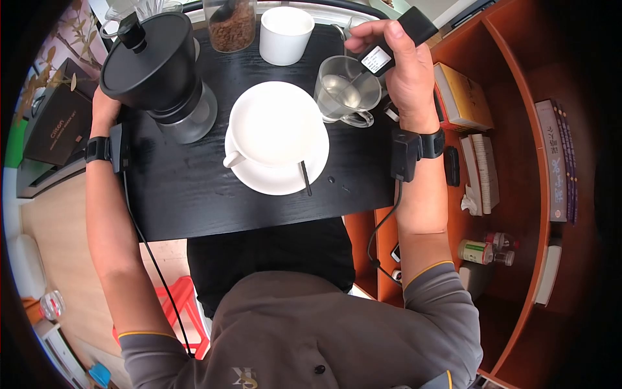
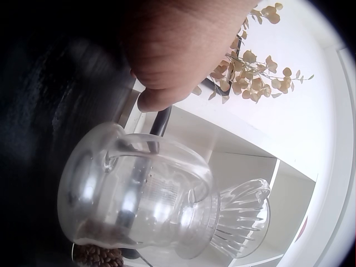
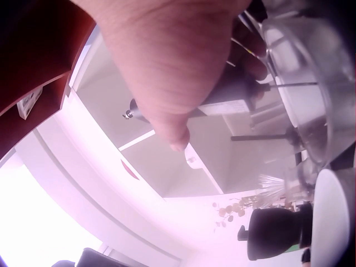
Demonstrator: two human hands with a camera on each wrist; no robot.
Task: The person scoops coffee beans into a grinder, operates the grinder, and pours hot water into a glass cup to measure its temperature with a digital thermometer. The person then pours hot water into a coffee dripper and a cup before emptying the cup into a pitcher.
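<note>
My right hand [image 1: 412, 74] grips a black handheld milk frother [image 1: 421, 24] with a white label on its side. The frother's thin metal shaft reaches down into a glass mug [image 1: 326, 87] holding some clear liquid; the right wrist view shows the shaft [image 3: 297, 84] crossing the rim. My left hand [image 1: 105, 109] is at the table's left edge beside the black coffee grinder [image 1: 155, 65], which hides most of it. In the left wrist view its thumb [image 2: 158, 99] overlaps a black curved part near a glass server [image 2: 161, 194], and I cannot tell whether it holds anything.
Mid-table, a white cup [image 1: 275, 126] sits on a saucer [image 1: 285, 185] with a dark stick beside it. Behind stand a white tumbler [image 1: 285, 39] and a jar of coffee beans [image 1: 230, 29]. A wooden bookshelf [image 1: 512, 136] borders the right side, a dark box [image 1: 61, 120] the left.
</note>
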